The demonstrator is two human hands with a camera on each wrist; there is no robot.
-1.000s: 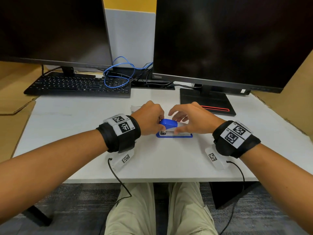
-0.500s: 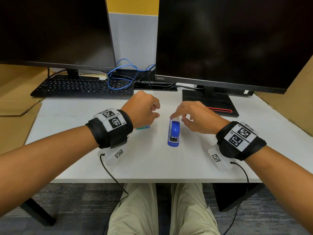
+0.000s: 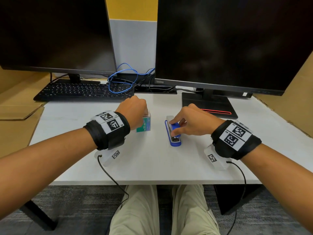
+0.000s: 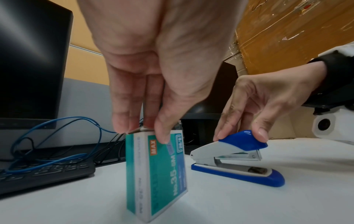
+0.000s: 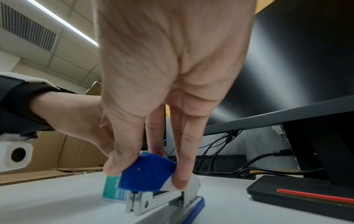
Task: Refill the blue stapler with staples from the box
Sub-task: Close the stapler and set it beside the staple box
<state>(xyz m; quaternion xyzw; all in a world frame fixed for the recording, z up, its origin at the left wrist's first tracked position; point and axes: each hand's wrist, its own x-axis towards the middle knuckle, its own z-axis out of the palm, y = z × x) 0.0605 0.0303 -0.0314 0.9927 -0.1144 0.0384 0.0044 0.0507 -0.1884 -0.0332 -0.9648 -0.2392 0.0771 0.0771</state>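
Observation:
The blue stapler (image 3: 173,133) lies on the white desk (image 3: 152,163), its front end toward me, with a blue base and a blue and grey top. My right hand (image 3: 189,122) pinches the stapler (image 5: 149,174) top between thumb and fingers. In the left wrist view the stapler (image 4: 237,157) top sits raised off its base. The teal staple box (image 3: 144,124) stands on end to the stapler's left. My left hand (image 3: 133,111) pinches the box (image 4: 157,174) at its upper end with fingertips and thumb.
A black keyboard (image 3: 84,92) and tangled blue cable (image 3: 122,80) lie behind the left hand. Two dark monitors (image 3: 228,43) stand at the back, one with a black stand base (image 3: 208,104) just behind the right hand. Cardboard (image 3: 17,109) flanks the desk.
The stapler was turned to point toward me. My left hand left it, took the staple box and stood it upright. My right hand came down and gripped the stapler's top.

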